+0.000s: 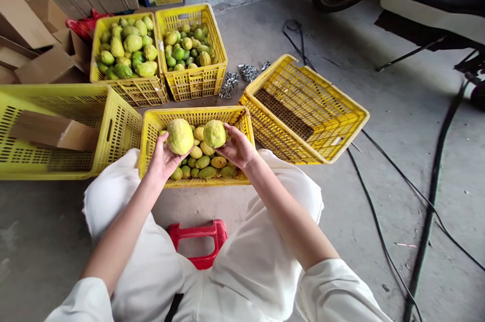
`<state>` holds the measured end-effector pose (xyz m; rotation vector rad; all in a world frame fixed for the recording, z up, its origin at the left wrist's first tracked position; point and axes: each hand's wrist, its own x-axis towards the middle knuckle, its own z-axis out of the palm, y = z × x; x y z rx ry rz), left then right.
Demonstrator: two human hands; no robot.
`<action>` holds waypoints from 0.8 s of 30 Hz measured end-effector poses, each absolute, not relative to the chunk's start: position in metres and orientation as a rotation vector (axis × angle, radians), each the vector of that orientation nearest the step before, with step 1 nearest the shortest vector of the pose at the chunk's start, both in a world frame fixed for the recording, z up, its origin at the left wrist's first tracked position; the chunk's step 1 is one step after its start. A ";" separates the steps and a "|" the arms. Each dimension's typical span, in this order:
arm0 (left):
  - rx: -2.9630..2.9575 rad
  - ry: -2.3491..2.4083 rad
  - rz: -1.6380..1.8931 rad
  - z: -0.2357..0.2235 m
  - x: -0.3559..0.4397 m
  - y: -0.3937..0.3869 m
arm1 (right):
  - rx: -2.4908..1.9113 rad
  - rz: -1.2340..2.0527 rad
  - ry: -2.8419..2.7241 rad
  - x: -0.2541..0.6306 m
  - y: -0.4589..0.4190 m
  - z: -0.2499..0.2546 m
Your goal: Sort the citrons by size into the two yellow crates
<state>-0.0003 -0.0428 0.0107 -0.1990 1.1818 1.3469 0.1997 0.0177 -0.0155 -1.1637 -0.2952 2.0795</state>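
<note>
Two fruits up, one per hand, both above the near crate (149, 146) at the middle of the frame. The step in hand looks to be a side-by-side look at the pair, judged from how they are held level and close together, without visible contact. To do it well: keep each grip light, since the skins would probably bruise under fingertip pressure; let the palm and curled fingers carry the weight; turn each fruit so the side facing away gets seen too; hold both low over the crate so that a slip would mean a short drop; set down rather than let fall, as the loose fruits (208, 172) below could be marked. Hand state: left hand (163, 161) spread fairly wide, cupping the larger yellow fruit (180, 136) from below and the left, thumb up along its side. Right hand (238, 148) curved around the right and underside of the smaller yellow-green fruit (214, 134), opening somewhat narrower. Fingers partly hidden behind each fruit; exact contact and firmness of grip cannot be told. Surroundings: two filled crates, one (132, 92) at upper left and its neighbour (197, 83) at upper centre; a tilted crate (333, 122) right of centre.
</note>
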 end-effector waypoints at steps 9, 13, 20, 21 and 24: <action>-0.111 1.204 1.269 0.010 -0.002 -0.045 | -1.168 2.064 -0.312 0.204 0.020 -0.016; -0.092 1.215 1.287 0.007 -0.003 -0.046 | -1.186 2.053 -0.360 0.204 0.019 -0.013; -0.088 1.230 1.311 0.006 -0.003 -0.045 | -1.155 2.090 -0.235 0.199 0.017 0.000; -0.097 1.241 1.323 0.006 -0.002 -0.045 | -1.151 2.090 -0.235 0.199 0.017 0.000; -0.133 1.272 1.337 0.007 -0.001 -0.043 | -1.169 2.046 -0.290 0.201 0.018 -0.006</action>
